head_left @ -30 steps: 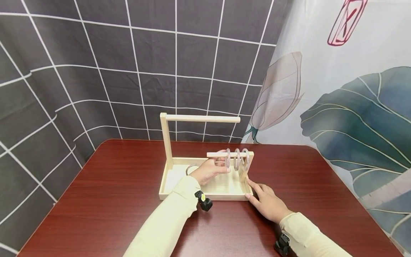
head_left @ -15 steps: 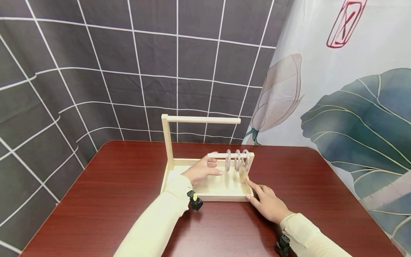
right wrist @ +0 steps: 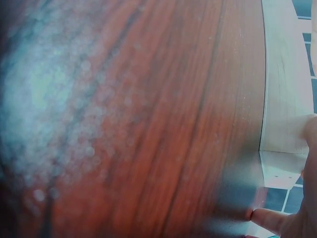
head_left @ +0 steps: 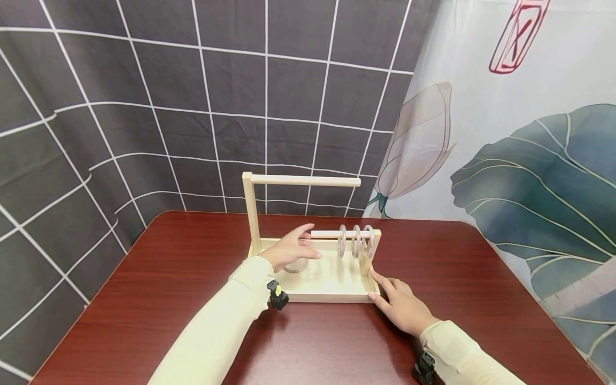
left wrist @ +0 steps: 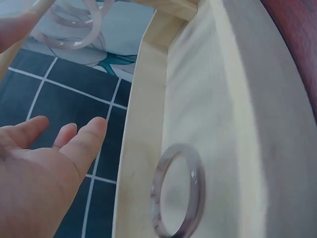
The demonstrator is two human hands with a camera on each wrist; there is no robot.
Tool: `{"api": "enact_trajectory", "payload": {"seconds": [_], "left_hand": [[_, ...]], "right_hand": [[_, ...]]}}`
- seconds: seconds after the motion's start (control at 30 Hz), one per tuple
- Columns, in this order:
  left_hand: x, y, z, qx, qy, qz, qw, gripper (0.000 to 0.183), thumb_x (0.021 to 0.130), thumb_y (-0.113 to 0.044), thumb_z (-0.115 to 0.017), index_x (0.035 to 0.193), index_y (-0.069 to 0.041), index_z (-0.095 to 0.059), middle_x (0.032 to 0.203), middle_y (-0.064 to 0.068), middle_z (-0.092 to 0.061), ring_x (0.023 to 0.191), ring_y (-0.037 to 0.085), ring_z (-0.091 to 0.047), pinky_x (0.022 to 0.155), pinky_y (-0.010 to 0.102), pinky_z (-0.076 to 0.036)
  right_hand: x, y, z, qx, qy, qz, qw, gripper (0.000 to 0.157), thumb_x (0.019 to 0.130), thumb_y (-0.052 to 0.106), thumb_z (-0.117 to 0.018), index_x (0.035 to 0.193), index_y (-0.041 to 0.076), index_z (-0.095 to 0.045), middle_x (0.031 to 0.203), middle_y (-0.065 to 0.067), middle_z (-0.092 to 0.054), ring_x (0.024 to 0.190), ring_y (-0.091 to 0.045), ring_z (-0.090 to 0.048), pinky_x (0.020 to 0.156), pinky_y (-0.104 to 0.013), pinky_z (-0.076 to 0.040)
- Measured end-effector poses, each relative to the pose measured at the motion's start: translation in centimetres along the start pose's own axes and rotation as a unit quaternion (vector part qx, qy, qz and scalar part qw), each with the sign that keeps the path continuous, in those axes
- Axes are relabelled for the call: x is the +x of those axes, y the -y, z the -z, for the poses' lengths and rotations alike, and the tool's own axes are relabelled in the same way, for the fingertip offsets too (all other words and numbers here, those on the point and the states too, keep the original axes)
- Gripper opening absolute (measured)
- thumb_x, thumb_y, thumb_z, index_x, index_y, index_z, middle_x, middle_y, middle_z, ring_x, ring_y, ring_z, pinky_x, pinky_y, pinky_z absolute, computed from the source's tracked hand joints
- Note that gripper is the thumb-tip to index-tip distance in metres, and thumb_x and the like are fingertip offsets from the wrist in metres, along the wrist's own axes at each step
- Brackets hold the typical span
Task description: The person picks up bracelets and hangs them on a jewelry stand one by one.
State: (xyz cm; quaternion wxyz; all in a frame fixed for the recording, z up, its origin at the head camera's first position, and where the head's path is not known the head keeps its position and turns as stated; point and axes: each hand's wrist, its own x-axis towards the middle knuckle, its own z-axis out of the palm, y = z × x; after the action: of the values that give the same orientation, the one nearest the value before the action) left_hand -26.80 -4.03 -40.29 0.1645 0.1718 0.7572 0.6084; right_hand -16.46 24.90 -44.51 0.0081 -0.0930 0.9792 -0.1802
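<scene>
My left hand (head_left: 291, 248) hovers above the tray of a pale wooden bangle stand (head_left: 327, 298). Its fingers are spread, with nothing between them, beside the free left end of the lower bar (head_left: 324, 234). Three translucent pale-mauve bangles (head_left: 341, 250) hang on that bar towards its post. Another bangle (left wrist: 196, 193) lies in the tray, partly hidden by the left hand in the head view. My right hand (head_left: 401, 305) rests against the tray's front right corner, thumb at the front wall and fingers along the right side.
A higher bar (head_left: 305, 180) reaches rightward from the tall left post (head_left: 251, 214), with no bangles on it. The stand sits on a reddish-brown table (head_left: 192, 289). Behind hang a dark gridded cloth (head_left: 231, 133) and a floral one (head_left: 481, 133).
My left hand has drawn back leftward from the bangles, off the lower bar's end, its fingers loosening. The tray's bangle now shows beneath it. The right hand stays put.
</scene>
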Motion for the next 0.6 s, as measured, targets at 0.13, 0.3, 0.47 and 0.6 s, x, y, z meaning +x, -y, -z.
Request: {"api": "enact_trajectory", "payload": {"seconds": [0.13, 0.3, 0.47, 0.6], "left_hand": [[-0.3, -0.6, 0.7, 0.049, -0.001, 0.010, 0.9988, 0.087, 0.077, -0.011, -0.076, 0.150, -0.006, -0.030, 0.138, 0.022, -0.040, 0.130, 0.040, -0.041, 0.105, 0.045, -0.039], [-0.7, -1.2, 1.4, 0.124, -0.007, 0.024, 0.9919, 0.088, 0.076, -0.016, -0.077, 0.150, -0.009, -0.031, 0.139, 0.021, -0.040, 0.129, 0.036, -0.044, 0.103, 0.046, -0.041], [-1.0, -1.5, 1.7, 0.176, -0.002, 0.025, 0.9840, 0.089, 0.072, -0.017, -0.078, 0.149, -0.010, -0.034, 0.137, 0.020, -0.040, 0.127, 0.036, -0.045, 0.101, 0.045, -0.042], [-1.0, -1.6, 2.0, 0.227, 0.017, -0.002, 0.9738, 0.088, 0.070, -0.014, -0.077, 0.147, -0.005, -0.035, 0.135, 0.022, -0.038, 0.126, 0.036, -0.045, 0.101, 0.044, -0.042]], "right_hand": [[0.0, 0.0, -0.1, -0.001, -0.004, 0.003, 1.000, 0.060, 0.096, 0.051, -0.048, 0.147, 0.020, -0.040, 0.131, -0.020, -0.051, 0.125, -0.040, -0.044, 0.093, -0.059, -0.043], [0.0, -0.1, -0.2, -0.002, -0.007, 0.006, 1.000, 0.060, 0.096, 0.050, -0.048, 0.147, 0.019, -0.040, 0.130, -0.020, -0.052, 0.125, -0.041, -0.044, 0.093, -0.059, -0.043], [0.1, -0.2, -0.3, -0.004, -0.006, 0.003, 1.000, 0.061, 0.096, 0.051, -0.047, 0.147, 0.019, -0.040, 0.131, -0.020, -0.052, 0.125, -0.040, -0.044, 0.093, -0.059, -0.043], [0.1, -0.2, -0.2, -0.005, -0.004, 0.002, 1.000, 0.061, 0.096, 0.052, -0.047, 0.148, 0.020, -0.039, 0.131, -0.019, -0.052, 0.126, -0.039, -0.043, 0.094, -0.058, -0.043]]}}
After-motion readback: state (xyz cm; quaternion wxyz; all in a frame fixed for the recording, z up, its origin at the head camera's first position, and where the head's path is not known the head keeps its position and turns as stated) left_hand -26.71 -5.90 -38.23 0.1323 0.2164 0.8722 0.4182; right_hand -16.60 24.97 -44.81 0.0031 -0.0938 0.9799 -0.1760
